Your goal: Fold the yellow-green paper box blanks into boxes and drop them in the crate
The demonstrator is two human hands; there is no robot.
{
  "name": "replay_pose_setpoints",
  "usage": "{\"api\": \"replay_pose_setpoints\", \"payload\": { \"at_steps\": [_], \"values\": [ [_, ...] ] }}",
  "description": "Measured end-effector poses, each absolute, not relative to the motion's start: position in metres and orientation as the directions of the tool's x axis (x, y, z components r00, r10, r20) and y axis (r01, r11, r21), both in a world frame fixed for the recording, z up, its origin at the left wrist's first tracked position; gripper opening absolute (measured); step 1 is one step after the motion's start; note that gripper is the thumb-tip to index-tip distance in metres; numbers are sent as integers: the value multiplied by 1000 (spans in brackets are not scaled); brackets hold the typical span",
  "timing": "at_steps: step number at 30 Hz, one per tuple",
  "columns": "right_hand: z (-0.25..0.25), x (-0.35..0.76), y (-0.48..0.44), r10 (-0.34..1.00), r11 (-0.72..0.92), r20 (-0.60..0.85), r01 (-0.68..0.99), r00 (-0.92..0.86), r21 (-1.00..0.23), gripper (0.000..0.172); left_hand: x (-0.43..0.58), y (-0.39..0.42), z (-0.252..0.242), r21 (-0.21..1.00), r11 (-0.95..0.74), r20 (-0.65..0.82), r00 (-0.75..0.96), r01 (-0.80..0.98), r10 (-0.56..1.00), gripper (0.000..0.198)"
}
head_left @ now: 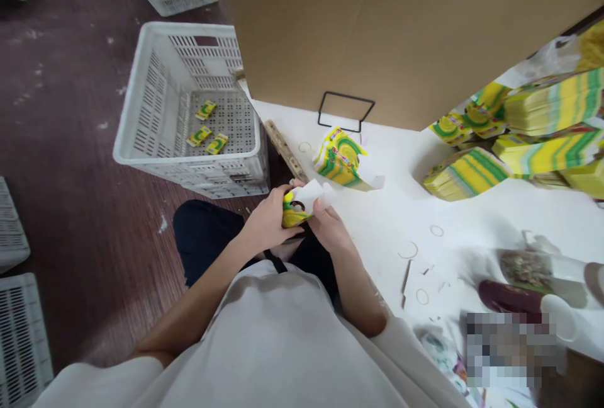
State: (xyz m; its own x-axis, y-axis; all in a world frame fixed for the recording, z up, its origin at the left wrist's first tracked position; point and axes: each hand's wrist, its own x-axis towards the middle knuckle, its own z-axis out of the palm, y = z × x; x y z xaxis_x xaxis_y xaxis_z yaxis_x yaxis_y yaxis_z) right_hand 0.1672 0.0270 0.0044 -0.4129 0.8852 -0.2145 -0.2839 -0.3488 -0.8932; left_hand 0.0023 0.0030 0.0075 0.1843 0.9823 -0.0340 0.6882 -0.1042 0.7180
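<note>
While left hand (265,218) and right hand (327,225) grip one apparently half-folded carton (297,216), three boxes (199,136) sit in the crate (207,164), stacks (472,174) seemingly remaining.

At the edge of the white table (391,225), the left hand (268,214) and right hand (329,224) hold a small yellow carton (295,218). Another carton (336,159) and flat bundles (467,175) lie on the table; beside it stands a white crate (186,160) containing three little boxes (199,136).
</note>
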Motion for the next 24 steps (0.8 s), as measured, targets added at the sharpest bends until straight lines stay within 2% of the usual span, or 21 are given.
{"api": "replay_pose_setpoints", "payload": {
  "at_steps": [3,6,10,13,15,18,21,24],
  "values": [
    [3,166,26,869,-352,-227,-228,-439,-908,70,6,-1,0,720,-193,8,270,666,963,78],
    [-1,162,28,844,-438,-304,-241,-442,-866,79,11,-6,-3,745,-281,62,357,605,932,84],
    [-3,159,28,840,-439,-287,-265,-461,-858,80,10,-7,0,783,-276,120,300,558,946,78],
    [-3,162,24,886,-278,-168,-206,-431,-938,81,5,-3,4,793,-258,124,269,552,955,67],
    [-1,166,20,901,-83,-47,-64,-432,-995,77,4,0,3,799,-221,72,276,559,959,64],
    [1,169,16,887,168,61,197,-458,-966,68,8,2,-4,799,-155,11,244,582,970,73],
    [-2,171,18,900,276,147,275,-411,-921,55,14,2,-11,751,-194,122,156,631,980,81],
    [-9,175,22,939,274,193,278,-286,-921,51,10,1,-11,686,-176,178,72,705,981,68]
  ]
}}
